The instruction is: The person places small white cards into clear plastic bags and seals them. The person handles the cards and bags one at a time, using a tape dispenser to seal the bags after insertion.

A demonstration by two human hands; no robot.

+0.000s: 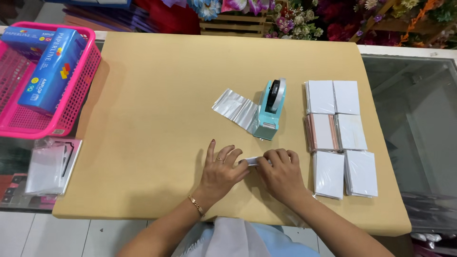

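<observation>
Two hands of ours on the tan table (143, 95), small white packet (252, 161) pinched between left hand (220, 172) and right hand (281, 173), fingers curled, teal tape dispenser (269, 112) just beyond, white card stacks (340, 138) rightward, pink basket (71, 102) far left.

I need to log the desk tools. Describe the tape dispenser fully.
The tape dispenser is a pale teal, plastic-looking block standing upright on the tan tabletop, above both hands. A roll of tape sits in its top on a dark hub. A strip of clear crinkled film lies against its left side. White card stacks lie apart to its right. No hand touches it.
</observation>
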